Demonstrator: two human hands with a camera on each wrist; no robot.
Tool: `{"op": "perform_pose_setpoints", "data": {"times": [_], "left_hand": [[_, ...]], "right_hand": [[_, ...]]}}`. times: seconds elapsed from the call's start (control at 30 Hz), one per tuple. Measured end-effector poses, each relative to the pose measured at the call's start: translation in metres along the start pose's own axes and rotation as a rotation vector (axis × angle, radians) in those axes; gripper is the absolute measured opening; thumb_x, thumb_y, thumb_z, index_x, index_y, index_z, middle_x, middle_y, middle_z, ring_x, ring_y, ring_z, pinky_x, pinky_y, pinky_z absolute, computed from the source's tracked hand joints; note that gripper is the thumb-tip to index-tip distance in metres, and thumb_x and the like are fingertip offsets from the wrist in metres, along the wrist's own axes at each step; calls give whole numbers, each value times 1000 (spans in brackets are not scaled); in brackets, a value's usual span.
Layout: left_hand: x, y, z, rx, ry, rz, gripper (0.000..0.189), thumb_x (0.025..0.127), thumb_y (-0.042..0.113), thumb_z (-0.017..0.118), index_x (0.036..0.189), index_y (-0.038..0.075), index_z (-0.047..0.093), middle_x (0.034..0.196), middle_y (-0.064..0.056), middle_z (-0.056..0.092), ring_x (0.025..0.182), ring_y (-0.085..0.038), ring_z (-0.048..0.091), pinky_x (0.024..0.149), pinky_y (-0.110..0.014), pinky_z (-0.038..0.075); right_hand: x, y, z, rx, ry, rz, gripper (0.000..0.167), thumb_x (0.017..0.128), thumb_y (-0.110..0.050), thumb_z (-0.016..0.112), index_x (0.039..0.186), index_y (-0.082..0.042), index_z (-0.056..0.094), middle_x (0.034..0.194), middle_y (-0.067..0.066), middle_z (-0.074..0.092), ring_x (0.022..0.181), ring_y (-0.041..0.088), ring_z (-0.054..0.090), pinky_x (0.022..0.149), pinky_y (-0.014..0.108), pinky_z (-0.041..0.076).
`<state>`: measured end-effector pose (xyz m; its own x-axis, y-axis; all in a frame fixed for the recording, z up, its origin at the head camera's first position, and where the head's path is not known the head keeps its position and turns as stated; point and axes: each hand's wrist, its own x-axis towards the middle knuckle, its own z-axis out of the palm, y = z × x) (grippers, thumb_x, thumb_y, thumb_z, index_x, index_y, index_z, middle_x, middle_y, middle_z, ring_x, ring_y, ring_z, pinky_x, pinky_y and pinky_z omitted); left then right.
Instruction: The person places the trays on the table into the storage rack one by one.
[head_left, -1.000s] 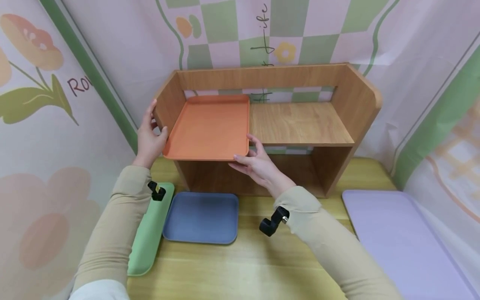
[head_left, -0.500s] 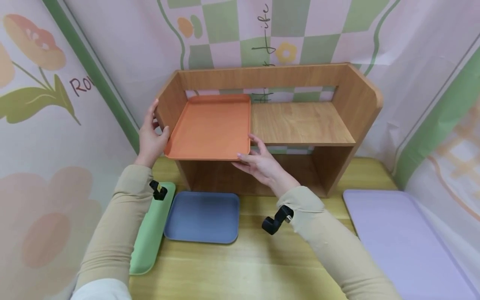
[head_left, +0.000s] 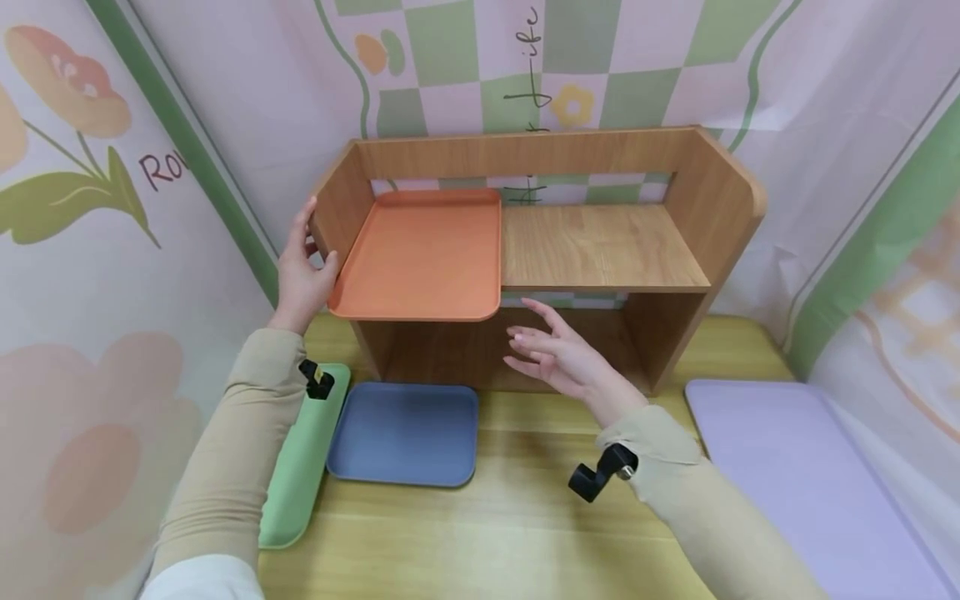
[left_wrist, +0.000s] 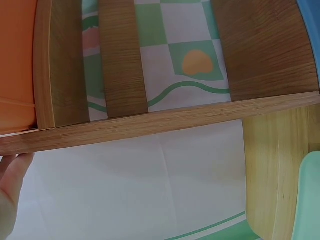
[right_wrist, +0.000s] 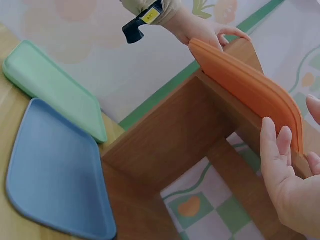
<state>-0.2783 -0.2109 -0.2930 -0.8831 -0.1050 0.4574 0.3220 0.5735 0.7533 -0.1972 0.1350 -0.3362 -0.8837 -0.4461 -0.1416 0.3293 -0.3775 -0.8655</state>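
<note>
An orange tray [head_left: 420, 254] lies on the left half of the upper board of a wooden desktop shelf [head_left: 600, 246], its front edge jutting past the board. My left hand [head_left: 300, 275] holds the shelf's left side panel, with the thumb at the front edge close to the tray's corner. In the left wrist view only part of that hand [left_wrist: 10, 187] shows, at the panel's edge. My right hand [head_left: 562, 354] is in front of the shelf, below the tray's right front corner, its fingers spread and holding nothing. In the right wrist view the orange tray [right_wrist: 245, 92] appears edge-on beyond those fingers.
A blue tray [head_left: 403, 435] lies on the wooden table [head_left: 487, 542] before the shelf. Left of it, partly under my left forearm, is a green tray [head_left: 300, 475]. A large lilac tray [head_left: 810, 475] lies at the right. Patterned cloth [head_left: 442, 50] hangs behind.
My right hand has let go of the orange tray's right front corner and moved down and to the right. The left hand and the tray have stayed in place.
</note>
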Motion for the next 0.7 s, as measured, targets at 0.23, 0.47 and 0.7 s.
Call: {"op": "perform_pose_setpoints", "data": {"times": [0.23, 0.47, 0.7], "left_hand": [[1, 0, 0, 5, -1, -2, 76, 92, 2, 52, 149, 41, 19, 141, -17, 40, 117, -39, 51, 87, -54, 51], [2, 0, -2, 6, -11, -1, 76, 92, 5, 52, 148, 44, 19, 142, -15, 39, 118, -38, 51, 86, -53, 52], [2, -1, -2, 3, -19, -11, 76, 92, 4, 53, 148, 43, 20, 141, -16, 40, 117, -39, 51, 86, -54, 51]], "right_hand": [[-18, 18, -29, 5, -32, -1, 48, 95, -2, 50, 134, -24, 32, 110, 4, 47, 87, 9, 56, 87, 27, 52], [-36, 38, -64, 100, -68, 3, 35, 97, -3, 46, 123, -26, 42, 103, 1, 55, 91, 8, 58, 89, 28, 50], [-64, 56, -116, 201, -225, -57, 39, 100, 0, 36, 125, -26, 52, 106, 0, 63, 98, 10, 61, 94, 31, 49]]}}
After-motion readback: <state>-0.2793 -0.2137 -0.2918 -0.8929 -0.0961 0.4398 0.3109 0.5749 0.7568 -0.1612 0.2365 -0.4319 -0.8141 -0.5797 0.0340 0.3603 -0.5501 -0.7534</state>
